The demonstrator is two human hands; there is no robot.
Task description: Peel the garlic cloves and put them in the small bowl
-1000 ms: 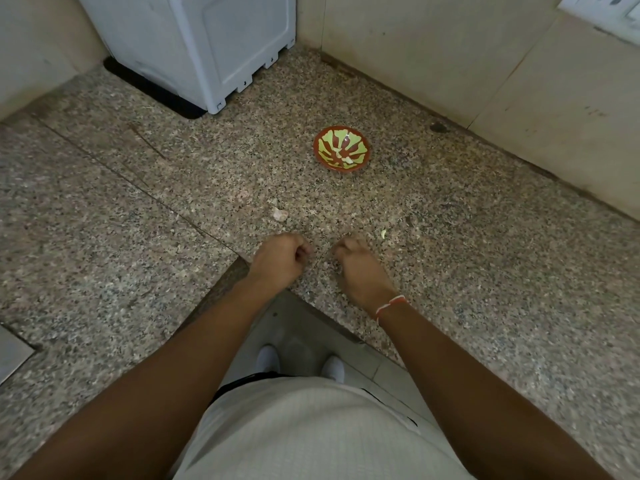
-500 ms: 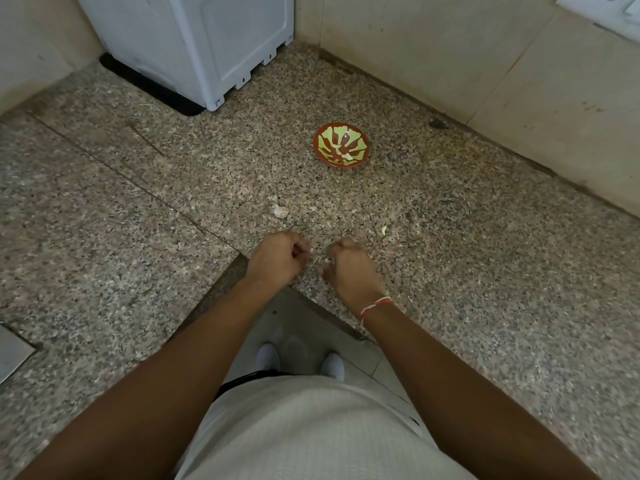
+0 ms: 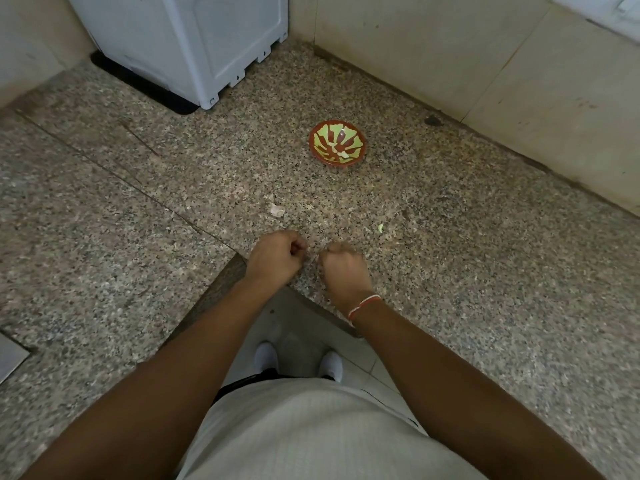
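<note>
Clove itself is hiding inside the curled fingers, so I cannot tell which hand is holding it. Left hand (image 3: 275, 259) and right hand (image 3: 343, 268) are curling over the worktop (image 3: 485, 271), nearly touching. Bowl (image 3: 337, 142) is sitting well beyond the fingertips. Probably light, slick once peeled; pinch at the ends.

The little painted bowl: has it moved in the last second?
No. The bowl sits at the same spot on the counter, as near the wall corner as before.

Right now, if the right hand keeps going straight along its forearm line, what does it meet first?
Likely bare counter; the right hand points up-left, and its line seems to pass left of the small bowl. Depth unclear.
</note>
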